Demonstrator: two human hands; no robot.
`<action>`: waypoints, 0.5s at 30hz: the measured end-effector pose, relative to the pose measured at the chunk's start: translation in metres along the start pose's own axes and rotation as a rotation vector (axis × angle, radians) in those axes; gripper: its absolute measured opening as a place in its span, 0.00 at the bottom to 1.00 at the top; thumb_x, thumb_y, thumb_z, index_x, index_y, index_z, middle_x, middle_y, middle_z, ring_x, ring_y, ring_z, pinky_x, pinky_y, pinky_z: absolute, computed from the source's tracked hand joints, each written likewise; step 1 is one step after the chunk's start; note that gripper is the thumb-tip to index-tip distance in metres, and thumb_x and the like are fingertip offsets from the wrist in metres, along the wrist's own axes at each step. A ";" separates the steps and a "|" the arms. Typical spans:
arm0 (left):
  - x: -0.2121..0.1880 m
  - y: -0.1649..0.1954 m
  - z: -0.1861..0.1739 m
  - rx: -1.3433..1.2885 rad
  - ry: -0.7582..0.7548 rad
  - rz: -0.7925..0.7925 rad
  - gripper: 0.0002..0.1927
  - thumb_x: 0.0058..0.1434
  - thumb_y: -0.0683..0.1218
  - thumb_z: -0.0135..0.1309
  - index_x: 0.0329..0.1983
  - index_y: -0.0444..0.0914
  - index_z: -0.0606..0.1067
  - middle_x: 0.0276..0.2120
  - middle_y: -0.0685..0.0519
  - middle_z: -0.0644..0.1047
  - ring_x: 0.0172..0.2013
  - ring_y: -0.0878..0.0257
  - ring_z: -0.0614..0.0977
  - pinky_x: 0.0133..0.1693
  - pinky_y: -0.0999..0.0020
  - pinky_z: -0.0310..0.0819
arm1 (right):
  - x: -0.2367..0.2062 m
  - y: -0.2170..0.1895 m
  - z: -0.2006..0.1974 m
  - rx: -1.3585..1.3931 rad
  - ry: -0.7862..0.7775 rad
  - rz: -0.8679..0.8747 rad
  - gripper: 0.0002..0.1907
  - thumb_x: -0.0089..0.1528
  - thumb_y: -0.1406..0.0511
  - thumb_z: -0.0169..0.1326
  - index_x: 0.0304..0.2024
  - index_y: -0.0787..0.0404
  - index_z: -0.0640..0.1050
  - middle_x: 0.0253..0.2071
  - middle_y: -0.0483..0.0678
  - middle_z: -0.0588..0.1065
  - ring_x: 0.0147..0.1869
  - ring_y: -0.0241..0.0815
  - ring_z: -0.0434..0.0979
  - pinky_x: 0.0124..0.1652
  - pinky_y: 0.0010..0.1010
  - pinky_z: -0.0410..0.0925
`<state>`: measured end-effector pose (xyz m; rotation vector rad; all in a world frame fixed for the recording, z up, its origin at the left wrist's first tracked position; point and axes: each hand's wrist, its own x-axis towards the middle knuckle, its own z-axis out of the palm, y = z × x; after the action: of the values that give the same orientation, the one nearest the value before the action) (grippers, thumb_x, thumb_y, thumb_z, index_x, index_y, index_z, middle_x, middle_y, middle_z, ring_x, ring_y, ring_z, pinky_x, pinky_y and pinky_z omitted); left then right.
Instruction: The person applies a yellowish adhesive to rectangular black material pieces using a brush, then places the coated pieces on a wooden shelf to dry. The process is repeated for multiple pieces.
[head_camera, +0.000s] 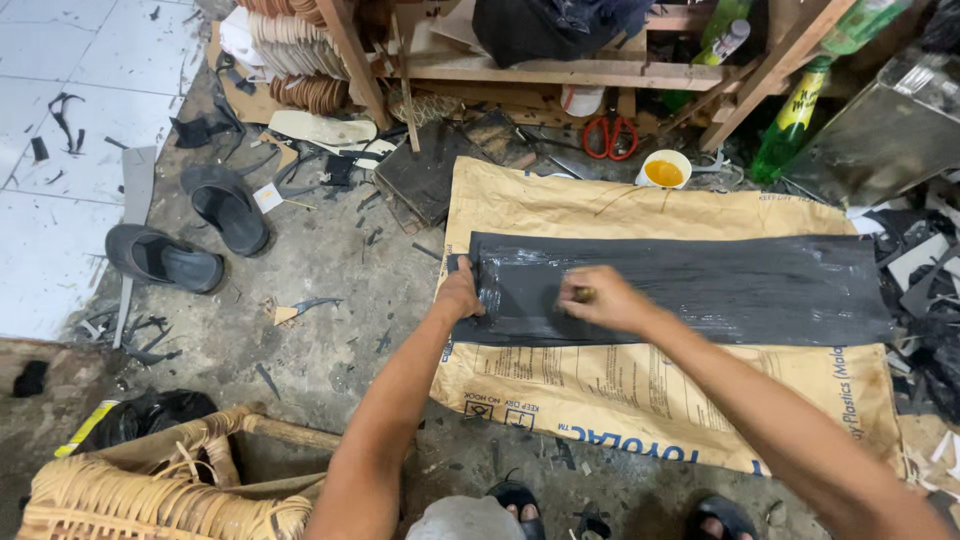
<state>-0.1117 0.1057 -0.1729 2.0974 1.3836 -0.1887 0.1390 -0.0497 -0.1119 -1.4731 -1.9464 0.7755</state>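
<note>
Head view shows a long black rubber sheet (690, 285) lying flat on a tan paper sack (640, 390) on the workshop floor, its surface glossy and streaked as if wet. Left hand (460, 293) presses down on the sheet's left end, fingers flat, grasping nothing. Right hand (600, 298) is clenched around a small brush (582, 294), touching the sheet. Judging by the gloss, a sleeve or forearm could smear the wet coat, and the cup of yellow liquid (664, 170) nearby could tip
</note>
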 end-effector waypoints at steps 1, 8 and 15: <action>0.001 0.001 0.000 0.003 0.001 0.004 0.59 0.36 0.46 0.78 0.67 0.35 0.53 0.53 0.36 0.77 0.57 0.44 0.79 0.57 0.59 0.75 | 0.017 -0.005 0.020 0.058 -0.001 -0.033 0.06 0.58 0.68 0.62 0.32 0.64 0.78 0.33 0.51 0.78 0.36 0.44 0.81 0.38 0.34 0.75; 0.000 -0.001 0.007 -0.043 0.019 -0.043 0.58 0.37 0.46 0.78 0.67 0.38 0.53 0.55 0.32 0.73 0.57 0.41 0.77 0.59 0.58 0.73 | -0.003 0.034 0.026 0.031 -0.092 -0.066 0.06 0.57 0.69 0.61 0.32 0.64 0.76 0.32 0.51 0.77 0.37 0.45 0.80 0.38 0.36 0.73; 0.001 0.001 0.013 -0.030 0.000 -0.028 0.63 0.39 0.44 0.76 0.72 0.45 0.46 0.56 0.31 0.72 0.55 0.38 0.78 0.58 0.56 0.74 | -0.091 0.102 -0.101 -0.202 -0.211 0.363 0.03 0.53 0.70 0.63 0.30 0.64 0.82 0.31 0.49 0.83 0.35 0.42 0.85 0.39 0.31 0.76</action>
<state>-0.1082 0.0990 -0.1829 2.0544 1.4071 -0.1784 0.2988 -0.1039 -0.1290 -1.9724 -1.9817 0.9440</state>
